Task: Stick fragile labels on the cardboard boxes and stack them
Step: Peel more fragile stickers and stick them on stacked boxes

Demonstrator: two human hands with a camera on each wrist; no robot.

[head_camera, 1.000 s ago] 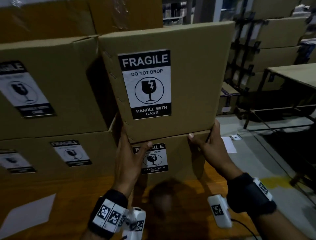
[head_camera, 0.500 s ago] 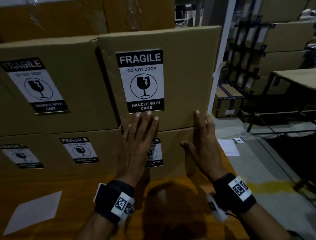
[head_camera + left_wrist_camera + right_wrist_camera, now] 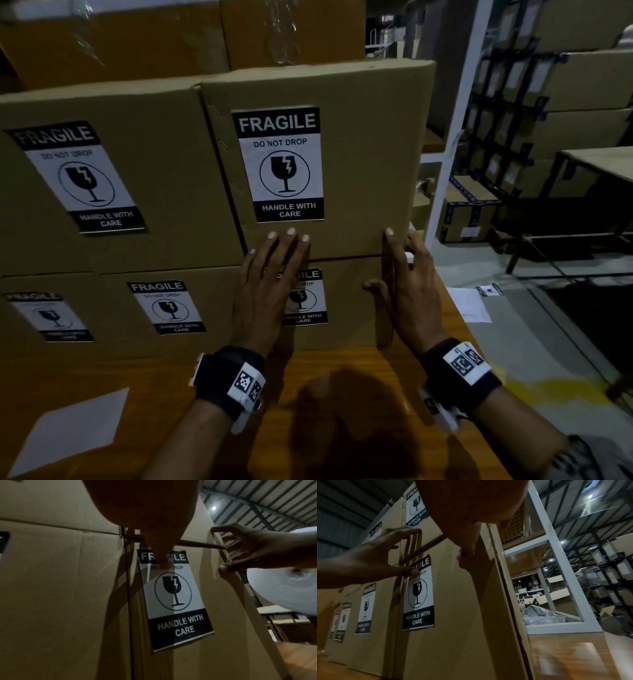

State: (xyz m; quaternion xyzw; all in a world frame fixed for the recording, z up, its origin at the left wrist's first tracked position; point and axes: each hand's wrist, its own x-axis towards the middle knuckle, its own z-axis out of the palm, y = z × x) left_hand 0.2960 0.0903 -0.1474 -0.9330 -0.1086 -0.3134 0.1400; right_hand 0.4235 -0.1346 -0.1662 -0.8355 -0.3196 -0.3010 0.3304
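A cardboard box (image 3: 359,144) with a fragile label (image 3: 279,163) sits on top of a lower labelled box (image 3: 349,301) at the right end of the stack. My left hand (image 3: 270,274) lies flat with straight fingers across the seam between the two boxes, partly covering the lower label (image 3: 305,298) (image 3: 175,597). My right hand (image 3: 407,284) presses with straight fingers near the boxes' right edge, its thumb spread to the left. Neither hand holds anything.
More labelled boxes (image 3: 113,178) fill the stack to the left, and wrapped cartons (image 3: 171,41) stand above. A white sheet (image 3: 72,428) lies on the wooden table (image 3: 342,411). To the right are a white rack post (image 3: 455,130), shelves of boxes (image 3: 565,85) and the floor.
My hands came out from under the top box and went flat against the box fronts. The top box now rests level on the lower one, flush with the stack.
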